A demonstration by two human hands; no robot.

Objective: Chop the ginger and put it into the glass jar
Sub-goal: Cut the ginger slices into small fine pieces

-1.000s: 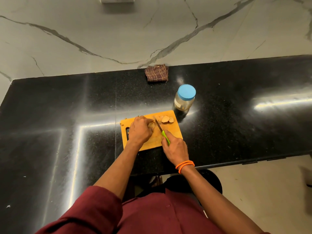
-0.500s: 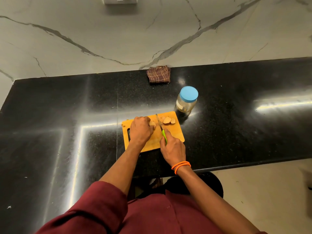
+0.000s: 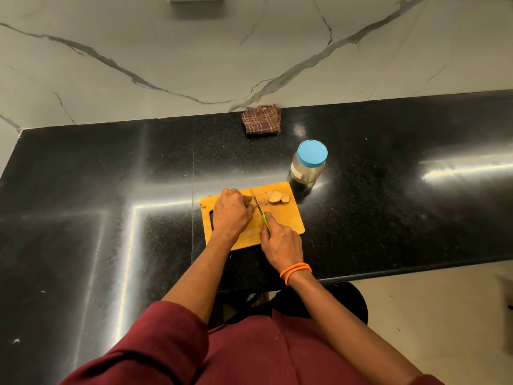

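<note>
Wooden and orange-toned, the chopping board (image 3: 288,226) lay on the black counter (image 3: 111,204), and the risks ran left to right across it. The left hand (image 3: 232,212) was curled over the ginger piece (image 3: 253,206) at the board's 10 o'clock, pressing it down; its fingertips sat just beside the blade, so a slip could have nicked them. The right hand (image 3: 281,243) gripped the green handle of the knife (image 3: 261,211), blade pointing toward 12 o'clock. Cut slices (image 3: 277,196) lay near the board's 1 o'clock corner and might have been knocked off onto the counter. The glass jar (image 3: 308,165), at 1 o'clock beyond the board, had its blue lid (image 3: 312,152) on.

Most of the held ginger was hidden under the left hand, so how much was uncut could not be told. The jar's contents were unclear.
</note>
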